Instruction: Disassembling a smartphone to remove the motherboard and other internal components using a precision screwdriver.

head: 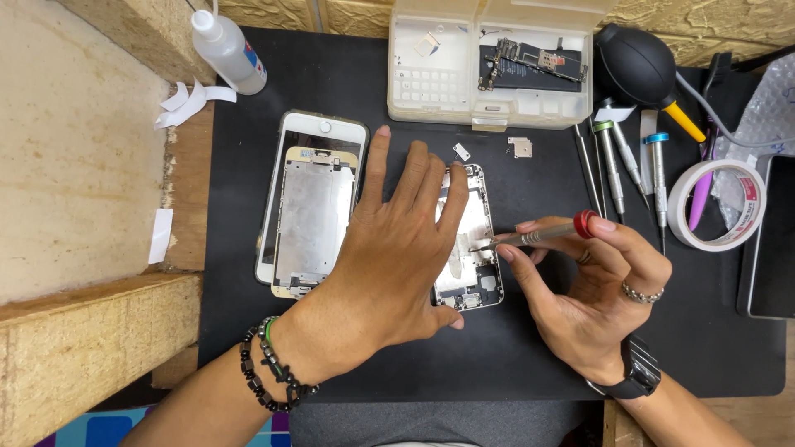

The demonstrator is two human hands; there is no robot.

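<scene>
- Just beyond the fingertips of the left hand (397, 248) sits a clear plastic parts tray (431, 83) holding a circuit board (534, 62), and two small loose metal pieces (520, 146) lie on the black mat (331, 83) between tray and fingers.
- To the outer side of that hand lies a detached phone screen (310, 207), face down with its silver backing plate up; past it stand a white squeeze bottle (228, 50) and some curled white tape strips (186, 101).
- Beyond the right hand (592, 290) lie a black rubber air blower (638, 62), a row of spare precision screwdrivers (629, 161) and a roll of white tape (716, 203); nothing lies between the tool tip and the phone.
- The opened phone body (472, 240) lies under and just beside the left hand, a pale metal shell with its inner parts bared, rounded corners, long side running away from the person.
- The left hand rests flat and spread on the shell, fingers loose, grasping nothing.
- The right hand pinches a slim screwdriver (538, 235) with a red cap, forefinger on the cap, tip touching the shell's inside.
- Much of the shell's near side is hidden under the left palm; what the tip meets is too small to make out.
</scene>
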